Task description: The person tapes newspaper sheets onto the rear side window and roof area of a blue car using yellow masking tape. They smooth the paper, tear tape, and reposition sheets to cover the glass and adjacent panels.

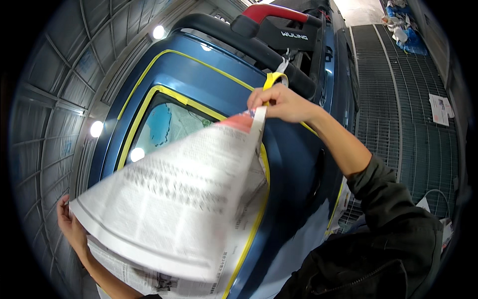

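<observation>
A sheet of newspaper (174,189), blurred by motion, stretches between my two hands in front of the blue vehicle's window (169,119). My left hand (73,226) is closed on its lower left corner. Up at the right, my right hand (288,103) pinches the upper corner. A yellow loop of masking tape (273,79), perhaps part of a roll, shows just above those fingers; its lower end is hidden by the hand. Yellow tape (144,107) borders the window. Below the held sheet, more newspaper (249,219) covers the panel, with yellow tape along its right edge.
A black tubular bar (214,27) with a red section (281,12) runs over the vehicle's top. To the right lies a dark floor grating (378,89) with loose paper (439,109) and blue and white plastic (411,40). Plastic-covered framed walls (55,99) stand left.
</observation>
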`<action>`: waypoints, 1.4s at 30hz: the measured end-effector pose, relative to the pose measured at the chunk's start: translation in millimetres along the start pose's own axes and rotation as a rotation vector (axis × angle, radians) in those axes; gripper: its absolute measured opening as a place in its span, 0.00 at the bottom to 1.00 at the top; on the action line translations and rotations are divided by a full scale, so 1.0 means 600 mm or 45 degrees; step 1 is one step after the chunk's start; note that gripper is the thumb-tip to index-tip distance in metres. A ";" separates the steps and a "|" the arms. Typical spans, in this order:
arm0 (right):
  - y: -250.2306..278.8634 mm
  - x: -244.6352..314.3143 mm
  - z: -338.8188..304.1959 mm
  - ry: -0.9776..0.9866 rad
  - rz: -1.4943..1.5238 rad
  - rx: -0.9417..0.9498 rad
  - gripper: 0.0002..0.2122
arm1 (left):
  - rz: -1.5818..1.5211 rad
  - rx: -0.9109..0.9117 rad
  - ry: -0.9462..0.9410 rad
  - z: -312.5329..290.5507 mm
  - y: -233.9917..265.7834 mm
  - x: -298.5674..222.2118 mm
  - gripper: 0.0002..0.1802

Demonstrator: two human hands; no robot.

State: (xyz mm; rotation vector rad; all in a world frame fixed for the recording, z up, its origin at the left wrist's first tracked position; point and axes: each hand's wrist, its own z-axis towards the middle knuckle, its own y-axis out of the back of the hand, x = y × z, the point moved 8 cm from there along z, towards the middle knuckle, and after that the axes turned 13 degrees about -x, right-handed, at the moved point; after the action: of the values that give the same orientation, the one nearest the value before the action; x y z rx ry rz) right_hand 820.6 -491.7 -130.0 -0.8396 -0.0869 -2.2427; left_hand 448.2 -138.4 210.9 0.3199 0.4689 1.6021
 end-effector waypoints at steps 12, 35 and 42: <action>-0.081 0.080 -0.014 0.359 -0.247 -0.228 0.35 | 0.880 -0.437 -1.419 -0.282 -0.243 -0.427 0.49; -0.035 -0.131 -0.090 0.056 -0.566 -0.532 0.09 | 1.266 0.001 -1.248 -0.103 -0.468 -0.458 0.32; -0.011 -0.140 -0.102 -0.059 -0.488 -0.655 0.04 | 1.077 0.266 -0.999 -0.051 -0.512 -0.439 0.15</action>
State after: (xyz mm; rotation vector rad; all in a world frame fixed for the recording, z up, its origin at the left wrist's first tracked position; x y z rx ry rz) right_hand 827.2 -453.5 -226.8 -1.2283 0.3516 -2.6539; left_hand 726.1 -390.2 56.4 1.3803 -0.1532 2.0413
